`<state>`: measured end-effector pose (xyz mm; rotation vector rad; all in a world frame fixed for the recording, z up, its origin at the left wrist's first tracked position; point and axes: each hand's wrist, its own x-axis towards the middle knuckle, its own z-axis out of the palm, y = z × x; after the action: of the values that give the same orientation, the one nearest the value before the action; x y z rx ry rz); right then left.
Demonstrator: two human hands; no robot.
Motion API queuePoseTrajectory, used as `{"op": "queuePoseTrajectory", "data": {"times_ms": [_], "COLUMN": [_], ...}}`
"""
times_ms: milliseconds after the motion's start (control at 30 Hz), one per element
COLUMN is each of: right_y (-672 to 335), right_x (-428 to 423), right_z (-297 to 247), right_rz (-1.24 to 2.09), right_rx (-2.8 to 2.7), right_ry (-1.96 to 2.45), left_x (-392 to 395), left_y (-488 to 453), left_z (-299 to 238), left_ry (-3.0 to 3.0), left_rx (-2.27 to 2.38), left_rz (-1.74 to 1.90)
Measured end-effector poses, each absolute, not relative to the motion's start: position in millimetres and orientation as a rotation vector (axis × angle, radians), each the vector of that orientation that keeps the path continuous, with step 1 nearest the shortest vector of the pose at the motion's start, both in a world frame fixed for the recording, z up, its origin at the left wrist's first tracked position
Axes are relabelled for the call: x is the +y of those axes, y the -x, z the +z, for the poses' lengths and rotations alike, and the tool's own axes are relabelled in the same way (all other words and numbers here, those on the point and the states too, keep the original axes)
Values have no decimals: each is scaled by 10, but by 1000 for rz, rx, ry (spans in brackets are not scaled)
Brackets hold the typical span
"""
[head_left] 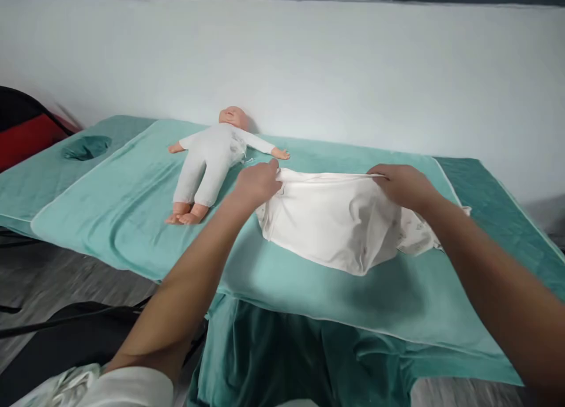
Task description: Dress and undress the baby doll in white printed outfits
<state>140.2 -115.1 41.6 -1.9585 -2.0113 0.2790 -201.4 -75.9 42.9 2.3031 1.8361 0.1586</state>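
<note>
A white cloth garment lies spread on the light teal blanket over the bed. My left hand is closed on the garment's far left edge. My right hand grips its far right edge, fingers curled over the fabric. Both hands hold the top edge taut between them. A baby doll in a white suit lies face up to the left, arms spread, close to my left hand but apart from it.
The bed has a darker teal cover and a face hole at its left end. A white wall stands behind it. A red and black object sits at far left. Grey floor and dark cables lie below.
</note>
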Motion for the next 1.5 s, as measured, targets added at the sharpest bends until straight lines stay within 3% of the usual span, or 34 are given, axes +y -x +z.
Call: {"op": "queuePoseTrajectory", "data": {"times_ms": [167,300,433,567,767,1133,1500], "right_y": [-1166,-906,-609,-446,-451,-457,-503], "right_x": [-803,-830,-967,-1023,-942,-661,-423], "right_z": [-160,-427,-647,-883,-993,-966,-1076], "right_rz": [-296,-484,-223,134,-8,-220,0], "right_rx": [-2141,-2168,-2140,-2056,-2069,-2205,-2282], "right_ry": [2002,1825,1653,1908,2154,2028,1853], "left_x": [-488,-365,-275,-277,-396,-163,176], "left_y": [1925,2020,2043,1958,1902,1854,1785], "left_z": [-187,-506,-553,-482,-440,-515,-673], "left_ry": [-2286,-2229,-2251,-2322,-2492,-2200,-1908], "left_rx": [1831,1733,1727,1787,1955,1922,1754], "left_rz": [139,266,390,353,231,485,431]}}
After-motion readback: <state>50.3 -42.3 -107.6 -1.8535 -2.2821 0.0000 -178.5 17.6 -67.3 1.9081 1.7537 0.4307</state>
